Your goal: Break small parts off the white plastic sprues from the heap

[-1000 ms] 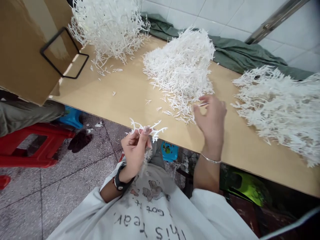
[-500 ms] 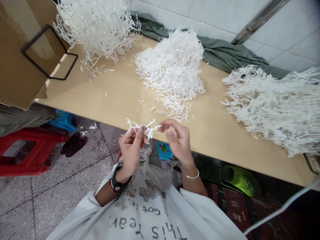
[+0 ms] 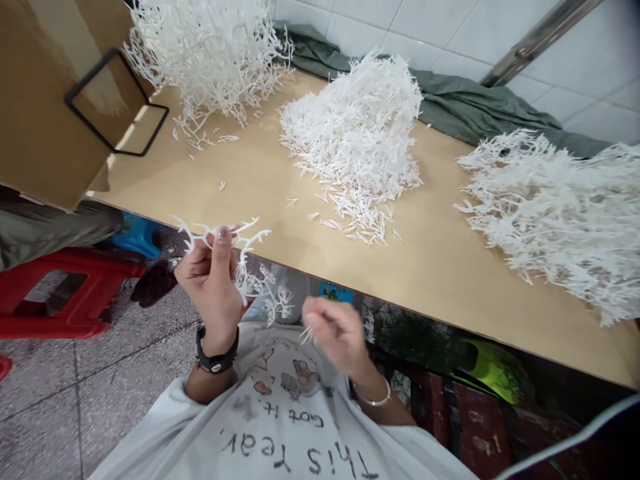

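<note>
My left hand (image 3: 210,280) is raised in front of the table edge, its fingers pinched on a white branched plastic frame (image 3: 225,235) with thin prongs. More branched white plastic (image 3: 273,303) hangs below it near my lap. My right hand (image 3: 333,330) is lower, close to my chest, blurred, with fingers curled on a small white sliver (image 3: 306,335). On the wooden table (image 3: 250,180) a heap of short white plastic sticks (image 3: 357,127) lies in the middle.
Piles of branched white frames sit at the far left (image 3: 210,47) and right (image 3: 555,200) of the table. A cardboard box (image 3: 40,100) with a black wire frame (image 3: 113,100) stands left. Green cloth (image 3: 450,107) lies along the tiled wall. Red stool (image 3: 55,293) on the floor.
My left hand moved left and up with the frame. My right hand, at the stick heap a second ago, touched the frame, then pulled down toward my chest.
</note>
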Motion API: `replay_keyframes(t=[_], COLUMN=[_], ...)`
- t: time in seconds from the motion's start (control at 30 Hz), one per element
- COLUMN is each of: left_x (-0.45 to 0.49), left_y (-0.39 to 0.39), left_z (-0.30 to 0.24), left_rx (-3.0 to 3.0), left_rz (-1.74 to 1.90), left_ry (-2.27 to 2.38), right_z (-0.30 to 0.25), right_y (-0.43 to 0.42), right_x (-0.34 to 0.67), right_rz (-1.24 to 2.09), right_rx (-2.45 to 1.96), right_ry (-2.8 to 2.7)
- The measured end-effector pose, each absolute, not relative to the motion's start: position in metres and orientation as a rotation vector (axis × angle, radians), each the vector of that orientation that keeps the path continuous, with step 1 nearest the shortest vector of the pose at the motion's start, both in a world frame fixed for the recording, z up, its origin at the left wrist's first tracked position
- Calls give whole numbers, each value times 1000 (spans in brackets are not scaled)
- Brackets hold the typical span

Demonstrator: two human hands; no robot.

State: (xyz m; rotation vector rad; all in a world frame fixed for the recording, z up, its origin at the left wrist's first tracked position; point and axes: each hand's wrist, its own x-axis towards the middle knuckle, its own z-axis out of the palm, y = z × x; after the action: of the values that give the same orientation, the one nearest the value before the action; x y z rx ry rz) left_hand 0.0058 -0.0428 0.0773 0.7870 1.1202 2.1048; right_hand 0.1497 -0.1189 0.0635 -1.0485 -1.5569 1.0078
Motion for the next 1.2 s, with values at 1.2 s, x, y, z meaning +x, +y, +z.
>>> replay_keyframes(t=[1.2], left_x=[23], left_y=[-58], left_z=[67], left_rx=[994], left_rz=[1748], left_ry=[1135], right_z=[68], right_y=[-131], right_x=[124], right_rz=[649], right_rx=[-816], right_ry=[-1671])
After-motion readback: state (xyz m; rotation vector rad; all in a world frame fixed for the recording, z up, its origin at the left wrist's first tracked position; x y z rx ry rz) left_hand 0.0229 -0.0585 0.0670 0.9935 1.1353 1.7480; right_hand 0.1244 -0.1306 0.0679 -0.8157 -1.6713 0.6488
